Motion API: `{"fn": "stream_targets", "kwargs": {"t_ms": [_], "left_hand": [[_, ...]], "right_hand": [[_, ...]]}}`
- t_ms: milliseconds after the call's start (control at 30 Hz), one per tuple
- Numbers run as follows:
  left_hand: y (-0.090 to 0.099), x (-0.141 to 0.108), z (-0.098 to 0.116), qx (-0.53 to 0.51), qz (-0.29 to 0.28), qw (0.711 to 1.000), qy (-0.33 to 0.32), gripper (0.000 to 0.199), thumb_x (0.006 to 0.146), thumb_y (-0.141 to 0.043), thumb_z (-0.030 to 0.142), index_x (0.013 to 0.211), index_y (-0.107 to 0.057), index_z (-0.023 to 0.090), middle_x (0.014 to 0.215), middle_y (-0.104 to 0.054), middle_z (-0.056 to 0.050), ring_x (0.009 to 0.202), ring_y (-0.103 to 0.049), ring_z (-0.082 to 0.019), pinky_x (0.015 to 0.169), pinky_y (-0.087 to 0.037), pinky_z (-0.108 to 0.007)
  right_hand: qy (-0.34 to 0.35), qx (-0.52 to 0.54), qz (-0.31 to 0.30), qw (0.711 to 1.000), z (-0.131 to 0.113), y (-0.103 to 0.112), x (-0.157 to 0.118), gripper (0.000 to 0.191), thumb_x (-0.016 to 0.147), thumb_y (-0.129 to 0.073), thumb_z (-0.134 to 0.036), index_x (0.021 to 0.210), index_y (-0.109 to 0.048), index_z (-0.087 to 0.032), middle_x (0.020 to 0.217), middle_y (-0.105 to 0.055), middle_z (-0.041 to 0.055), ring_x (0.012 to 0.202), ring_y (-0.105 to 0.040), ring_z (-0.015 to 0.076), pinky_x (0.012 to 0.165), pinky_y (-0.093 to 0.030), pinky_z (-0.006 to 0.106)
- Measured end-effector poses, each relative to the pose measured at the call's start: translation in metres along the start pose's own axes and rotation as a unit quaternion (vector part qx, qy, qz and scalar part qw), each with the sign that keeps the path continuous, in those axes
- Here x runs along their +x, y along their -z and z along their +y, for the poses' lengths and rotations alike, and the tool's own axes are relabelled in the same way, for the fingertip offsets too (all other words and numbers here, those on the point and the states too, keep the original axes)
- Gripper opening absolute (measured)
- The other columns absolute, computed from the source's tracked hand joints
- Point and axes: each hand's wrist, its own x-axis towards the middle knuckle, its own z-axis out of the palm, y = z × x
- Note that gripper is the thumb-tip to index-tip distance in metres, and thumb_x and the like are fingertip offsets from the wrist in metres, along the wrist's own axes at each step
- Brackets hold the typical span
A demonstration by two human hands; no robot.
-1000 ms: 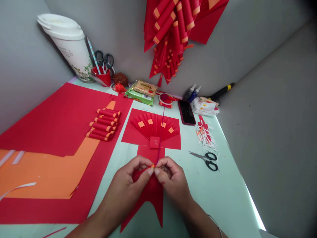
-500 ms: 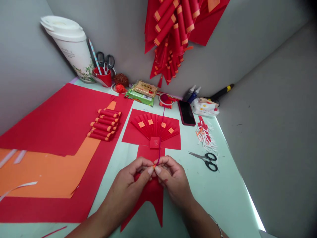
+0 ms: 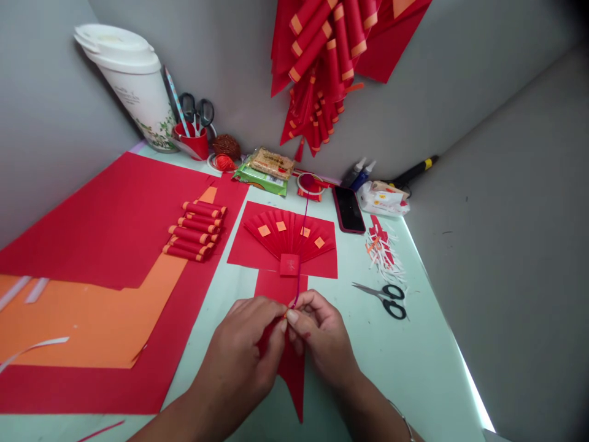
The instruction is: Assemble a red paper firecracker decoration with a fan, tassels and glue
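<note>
My right hand [image 3: 324,337] is closed in a pinch on a purple string [image 3: 299,276], which runs up across a pleated red paper fan [image 3: 291,228] to a small ball at the back. Fingertips touching it, my left hand [image 3: 243,350] is also pinched; what lies in it is mostly hidden. A tiny orange piece [image 3: 286,315] shows where the fingertips meet. Both hands are over a red paper strip [image 3: 295,368] with a notched end. The fan, with several orange squares and a red square tab [image 3: 290,264], lies on a red sheet [image 3: 327,265].
Scissors [image 3: 381,296] and paper scraps [image 3: 384,255] lie at right, a phone [image 3: 348,210] behind them. At left are orange sheets [image 3: 92,325], a large red sheet [image 3: 92,221] and rolled red paper tubes [image 3: 196,230]. A white cup [image 3: 133,92] stands at the back.
My left hand has turned, its back now more upward and its fingers bunched beside the right fingertips. Less of the orange piece shows. The right hand has stayed nearly still.
</note>
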Motion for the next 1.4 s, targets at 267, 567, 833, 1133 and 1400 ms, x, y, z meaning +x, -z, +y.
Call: {"fn": "stream_targets", "kwargs": {"t_ms": [267,567,833,1133,1400], "left_hand": [[0.005,0.005,0.000,-0.088,-0.030,0.985,0.142,0.014,0.091,-0.050,0.026,0.086,-0.063,0.024,0.081,-0.069,0.002,0.078,-0.063,-0.018,0.073,-0.047,-0.030],[0.011,0.011,0.000,-0.224,-0.073,0.937,0.259,0.017,0.088,-0.059,0.040,0.085,-0.065,0.024,0.075,-0.067,0.003,0.074,-0.061,-0.017,0.068,-0.045,-0.025],[0.014,0.013,0.004,-0.213,-0.085,0.938,0.259,0.022,0.089,-0.057,0.043,0.083,-0.067,0.025,0.075,-0.069,0.004,0.073,-0.062,-0.017,0.067,-0.046,-0.025],[0.011,0.013,-0.005,-0.340,-0.103,0.885,0.303,0.026,0.085,-0.061,0.045,0.077,-0.065,0.021,0.076,-0.069,0.000,0.074,-0.064,-0.018,0.070,-0.050,-0.028],[0.010,0.015,-0.001,-0.297,-0.060,0.903,0.306,0.022,0.083,-0.064,0.043,0.079,-0.066,0.022,0.070,-0.067,0.002,0.069,-0.063,-0.017,0.064,-0.049,-0.026]], "right_hand": [[0.002,-0.015,-0.002,1.000,-0.002,-0.002,0.000,0.021,0.084,-0.072,-0.035,0.084,-0.059,-0.019,0.061,-0.061,-0.0052,0.047,-0.051,0.0073,0.049,-0.041,0.019],[0.000,-0.032,0.020,0.999,-0.005,0.002,0.000,0.020,0.082,-0.073,-0.037,0.090,-0.067,-0.019,0.061,-0.055,-0.0063,0.050,-0.044,0.0063,0.049,-0.038,0.018],[-0.005,-0.030,0.024,0.999,-0.005,0.000,-0.002,0.024,0.081,-0.074,-0.040,0.086,-0.066,-0.019,0.058,-0.054,-0.0061,0.049,-0.042,0.0075,0.047,-0.037,0.018],[-0.014,0.002,0.016,1.000,-0.005,-0.001,-0.002,0.024,0.080,-0.077,-0.040,0.087,-0.069,-0.020,0.066,-0.063,-0.0022,0.056,-0.051,0.0094,0.053,-0.040,0.020],[-0.018,-0.006,0.027,0.999,-0.004,0.000,-0.001,0.030,0.079,-0.077,-0.046,0.088,-0.069,-0.019,0.059,-0.055,-0.0053,0.050,-0.044,0.0078,0.050,-0.037,0.019]]}}
